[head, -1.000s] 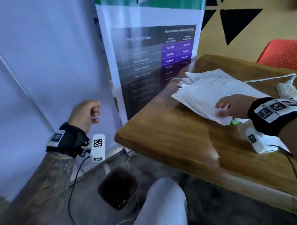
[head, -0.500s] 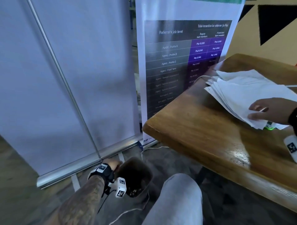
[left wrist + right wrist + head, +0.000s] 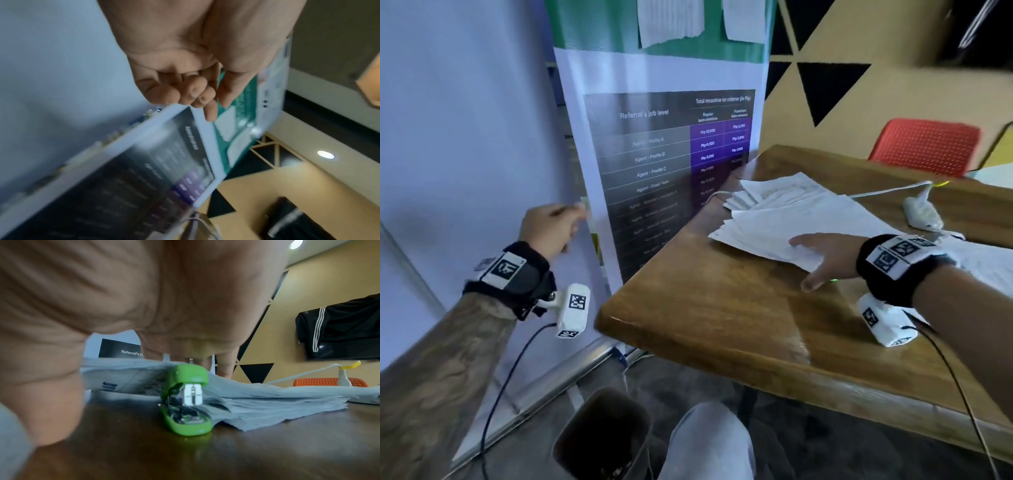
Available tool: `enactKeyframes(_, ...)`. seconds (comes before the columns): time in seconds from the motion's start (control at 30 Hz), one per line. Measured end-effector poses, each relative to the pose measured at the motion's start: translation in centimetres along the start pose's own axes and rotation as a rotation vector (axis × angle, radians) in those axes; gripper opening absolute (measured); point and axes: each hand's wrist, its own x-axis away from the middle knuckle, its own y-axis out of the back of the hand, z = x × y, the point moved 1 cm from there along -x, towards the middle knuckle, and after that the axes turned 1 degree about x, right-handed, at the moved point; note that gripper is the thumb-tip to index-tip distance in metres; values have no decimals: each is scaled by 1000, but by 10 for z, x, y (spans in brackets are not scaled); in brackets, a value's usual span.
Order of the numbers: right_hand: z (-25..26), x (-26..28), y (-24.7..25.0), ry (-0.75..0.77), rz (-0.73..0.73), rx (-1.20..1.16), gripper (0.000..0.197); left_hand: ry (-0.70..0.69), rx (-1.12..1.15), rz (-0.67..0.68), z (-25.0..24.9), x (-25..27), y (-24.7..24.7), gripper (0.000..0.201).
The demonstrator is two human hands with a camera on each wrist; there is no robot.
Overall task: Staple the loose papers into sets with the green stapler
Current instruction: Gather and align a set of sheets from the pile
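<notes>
A fanned stack of loose white papers [image 3: 791, 219] lies on the wooden table [image 3: 722, 308]. My right hand [image 3: 822, 257] rests flat on the stack's near edge, fingers spread, thumb on the bare wood. The green stapler [image 3: 185, 400] sits under that palm with its mouth towards the camera, tucked beneath the papers [image 3: 267, 402]; from the head view only a green glint [image 3: 834, 280] shows. My left hand [image 3: 551, 226] hangs in the air left of the table, off its edge. Its fingers [image 3: 193, 92] are loosely curled and hold nothing.
A standing banner [image 3: 671, 154] and a pale screen close off the left. A dark bin [image 3: 602, 435] stands on the floor by my knee [image 3: 709, 442]. A white power strip [image 3: 921, 214] with cable lies on the far table, a red chair [image 3: 924, 147] behind.
My left hand dipped down to the bin on the floor and has come back up beside the table. My right hand has stayed on the papers.
</notes>
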Motion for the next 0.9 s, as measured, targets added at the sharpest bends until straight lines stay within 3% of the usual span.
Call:
enactKeyframes(0.07,0,-2,1,-21,-27,34,80,-118,-5,104,-49,3,-29,21)
enactKeyframes(0.17,-2,-7,8,33,-192,50,24,-235,-42,276,-91,10,-80,24)
enactKeyframes(0.2,-6,-8,10,52,-273,-7,14,-257,-65,332,-97,13,-96,21)
enactKeyframes(0.3,-19,1,23,22,-564,-301,34,-232,-56,476,-102,22,-143,10)
enactKeyframes(0.33,-21,7,29,11,-671,-381,38,-190,-19,501,-101,26,-157,16)
enactKeyframes(0.4,-24,23,44,11,-798,-523,42,-115,59,509,-97,28,-182,44)
enactKeyframes(0.53,-28,54,75,127,-935,-777,34,-81,130,517,-110,28,-206,144)
enactKeyframes(0.57,-28,61,82,147,-958,-849,29,-102,162,533,-115,25,-209,153)
enactKeyframes(0.63,-27,76,96,220,-1006,-977,18,-207,190,559,-135,29,-208,133)
enactKeyframes(0.7,-27,89,107,264,-1027,-1045,14,-331,189,582,-160,45,-203,80)
enactKeyframes(0.77,-28,100,111,286,-1038,-1089,23,-404,213,518,-174,58,-200,34)
enactKeyframes(0.83,-31,106,108,333,-1021,-1150,32,-420,266,457,-175,66,-199,19)
enactKeyframes(0.9,-35,108,99,345,-962,-1155,26,-372,363,449,-168,69,-198,17)
